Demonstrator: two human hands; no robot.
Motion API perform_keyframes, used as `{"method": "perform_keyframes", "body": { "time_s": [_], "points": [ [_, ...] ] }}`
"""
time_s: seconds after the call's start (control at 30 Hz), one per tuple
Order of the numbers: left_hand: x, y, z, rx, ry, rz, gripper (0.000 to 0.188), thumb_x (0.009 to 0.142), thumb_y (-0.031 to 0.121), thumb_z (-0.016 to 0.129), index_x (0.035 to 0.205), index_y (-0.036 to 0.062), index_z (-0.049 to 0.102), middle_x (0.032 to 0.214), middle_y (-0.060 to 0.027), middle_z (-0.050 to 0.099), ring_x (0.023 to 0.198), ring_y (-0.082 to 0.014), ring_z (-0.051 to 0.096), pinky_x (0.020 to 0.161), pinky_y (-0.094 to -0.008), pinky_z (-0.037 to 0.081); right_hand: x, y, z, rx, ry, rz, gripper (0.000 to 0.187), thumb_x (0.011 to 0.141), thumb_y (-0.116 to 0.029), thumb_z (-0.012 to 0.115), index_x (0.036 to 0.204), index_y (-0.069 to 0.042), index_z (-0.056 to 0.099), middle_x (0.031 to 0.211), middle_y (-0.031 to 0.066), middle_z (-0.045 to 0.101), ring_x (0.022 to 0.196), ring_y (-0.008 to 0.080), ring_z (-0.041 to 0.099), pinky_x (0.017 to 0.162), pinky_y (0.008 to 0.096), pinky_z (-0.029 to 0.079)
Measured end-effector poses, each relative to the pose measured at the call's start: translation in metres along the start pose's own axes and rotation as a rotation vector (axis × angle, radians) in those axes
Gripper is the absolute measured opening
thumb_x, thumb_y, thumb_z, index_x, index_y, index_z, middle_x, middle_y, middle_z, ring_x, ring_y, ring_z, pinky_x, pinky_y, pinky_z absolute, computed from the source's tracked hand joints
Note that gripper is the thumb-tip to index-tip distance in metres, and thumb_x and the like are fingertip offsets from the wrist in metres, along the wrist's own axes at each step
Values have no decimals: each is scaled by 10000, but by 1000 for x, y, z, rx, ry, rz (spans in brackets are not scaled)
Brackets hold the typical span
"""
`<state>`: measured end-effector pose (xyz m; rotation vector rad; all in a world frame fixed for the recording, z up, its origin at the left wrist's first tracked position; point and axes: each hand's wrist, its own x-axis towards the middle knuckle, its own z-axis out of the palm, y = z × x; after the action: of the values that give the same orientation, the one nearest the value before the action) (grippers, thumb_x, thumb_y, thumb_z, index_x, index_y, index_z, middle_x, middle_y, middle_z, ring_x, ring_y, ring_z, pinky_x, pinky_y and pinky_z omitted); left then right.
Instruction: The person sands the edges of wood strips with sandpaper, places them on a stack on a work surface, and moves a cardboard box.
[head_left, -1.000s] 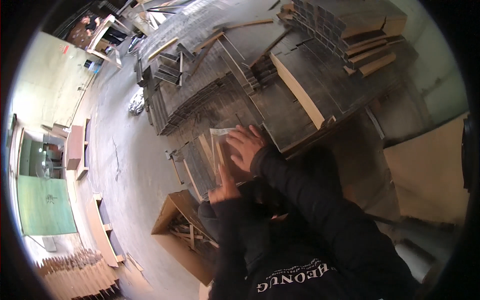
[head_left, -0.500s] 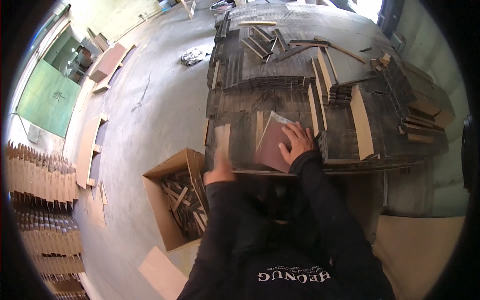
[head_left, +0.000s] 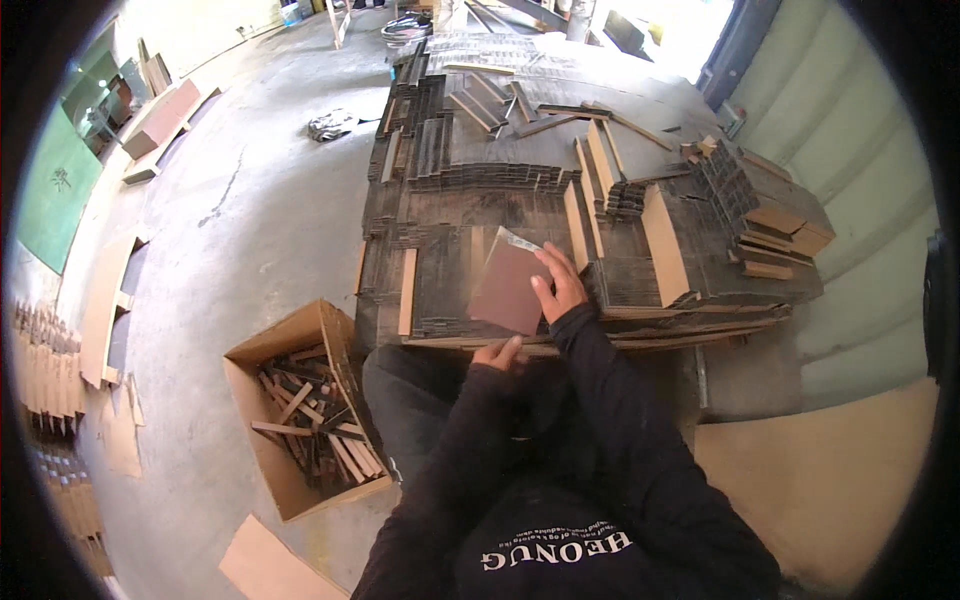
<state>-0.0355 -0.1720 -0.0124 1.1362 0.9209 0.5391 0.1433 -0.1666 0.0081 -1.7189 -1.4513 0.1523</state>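
A flat reddish-brown sheet (head_left: pixel 506 292) with a pale far corner lies over the dark strips in front of me; its exact kind is unclear. My right hand (head_left: pixel 562 287) rests at the sheet's right edge, fingers stretched forward and thumb apart from them. Just off the near edge of the stack, by the sheet's lower edge, is my left hand (head_left: pixel 497 353). Its thumb sticks up and its fingers are curled; whatever they may hold is hidden. A light wooden strip (head_left: pixel 408 292) lies to the left of the sheet.
Dark strips are stacked behind, with loose pieces (head_left: pixel 520 105) on top. Upright tan boards (head_left: pixel 664 245) stand to the right. A cardboard box (head_left: pixel 248 425) of offcuts sits at my left on the concrete floor (head_left: pixel 240 240). A tan panel (head_left: pixel 800 480) leans at lower right.
My left hand has come from the left side to the sheet's near edge. My right hand stays at the sheet. The view has shifted, showing more of the box.
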Motion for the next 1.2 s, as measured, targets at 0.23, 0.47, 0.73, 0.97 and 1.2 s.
{"method": "perform_keyframes", "body": {
  "time_s": [0.23,0.47,0.73,0.97,1.2],
  "points": [
    [4,-4,15,-354,41,176,261,873,233,522,902,-19,583,770,-77,625,660,-167,574,583,-293,466,-79,-45,-41,170,135,107,401,830,-193,538,1192,-34,469,1218,152,479,1136,288,452,942,366,354],
    [-33,99,-46,999,369,759,190,814,221,565,766,37,573,703,-132,531,571,-306,556,495,-374,416,-128,-42,-47,579,123,396,420,876,-232,499,1239,-30,431,1253,160,447,1180,269,414,964,373,358],
    [18,99,-46,1506,624,1076,116,754,185,558,844,128,605,901,-16,549,637,-185,528,556,-324,386,-81,-62,-19,990,62,391,547,862,-190,531,1328,-52,280,1230,174,445,1152,252,425,971,358,337],
    [9,40,-37,1538,436,1073,291,739,135,519,1028,153,547,994,-33,521,683,-191,504,568,-332,369,-59,-41,8,1021,214,741,575,835,-142,559,1330,-69,275,1244,98,448,1077,200,478,860,336,413],
    [-34,31,-22,1213,189,1038,322,743,149,590,1061,108,561,979,-68,512,723,-225,538,613,-364,417,-38,4,8,504,49,400,427,743,49,449,1159,-31,504,1136,121,555,1060,208,524,868,284,413]
  ]
}}
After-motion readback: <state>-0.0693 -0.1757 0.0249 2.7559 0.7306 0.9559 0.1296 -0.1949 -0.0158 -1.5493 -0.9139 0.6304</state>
